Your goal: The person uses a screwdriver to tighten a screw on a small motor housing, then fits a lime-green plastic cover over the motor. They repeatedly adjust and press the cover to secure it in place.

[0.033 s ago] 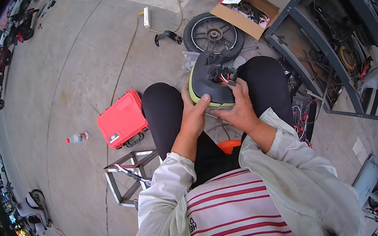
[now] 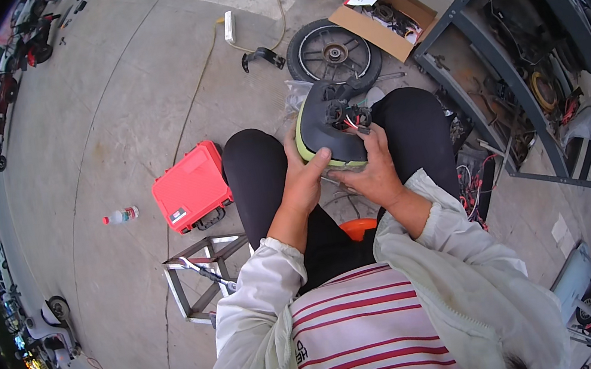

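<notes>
Left hand (image 2: 304,182) and right hand (image 2: 372,174) clamped on black-and-lime plastic housing (image 2: 326,133) balanced on lap; could slip off knees, straining exposed red wires (image 2: 355,122).

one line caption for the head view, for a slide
Seated person's left hand and right hand grip a black-and-green scooter housing on their lap.

A loose white jacket was worn open over a white shirt banded with red horizontal stripes. The sleeves were pushed back to the forearms and gathered at elasticated cuffs. The legs were covered in black trousers. The left hand (image 2: 304,182) and right hand (image 2: 372,174) were left bare.
</notes>
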`<move>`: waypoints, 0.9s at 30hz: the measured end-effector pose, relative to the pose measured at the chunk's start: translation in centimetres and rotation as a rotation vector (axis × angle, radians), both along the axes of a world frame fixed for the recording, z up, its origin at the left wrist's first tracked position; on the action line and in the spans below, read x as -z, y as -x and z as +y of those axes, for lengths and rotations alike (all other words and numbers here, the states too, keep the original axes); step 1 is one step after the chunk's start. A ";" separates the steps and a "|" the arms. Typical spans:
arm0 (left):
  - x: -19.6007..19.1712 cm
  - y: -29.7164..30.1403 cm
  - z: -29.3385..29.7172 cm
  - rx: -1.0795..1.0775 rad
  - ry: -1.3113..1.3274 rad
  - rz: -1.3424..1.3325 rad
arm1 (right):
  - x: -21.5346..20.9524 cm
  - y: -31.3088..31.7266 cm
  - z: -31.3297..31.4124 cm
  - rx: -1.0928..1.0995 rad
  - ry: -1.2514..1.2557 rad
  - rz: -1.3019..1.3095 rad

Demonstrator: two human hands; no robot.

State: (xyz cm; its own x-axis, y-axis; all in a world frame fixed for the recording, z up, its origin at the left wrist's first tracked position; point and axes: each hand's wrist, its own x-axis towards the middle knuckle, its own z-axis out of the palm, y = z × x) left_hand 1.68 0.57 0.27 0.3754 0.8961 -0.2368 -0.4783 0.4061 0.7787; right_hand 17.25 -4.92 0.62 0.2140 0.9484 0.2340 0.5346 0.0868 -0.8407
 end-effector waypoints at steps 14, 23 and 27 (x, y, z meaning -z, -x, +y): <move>-0.6 -1.1 0.2 -0.009 0.169 0.056 | 1.6 0.7 0.1 0.007 0.128 0.025; -0.4 -0.3 0.9 0.069 0.097 0.061 | 1.8 -0.1 -0.5 -0.067 0.206 0.061; -1.1 0.0 0.4 0.072 0.099 0.081 | 1.6 -0.1 -0.5 -0.086 0.211 0.051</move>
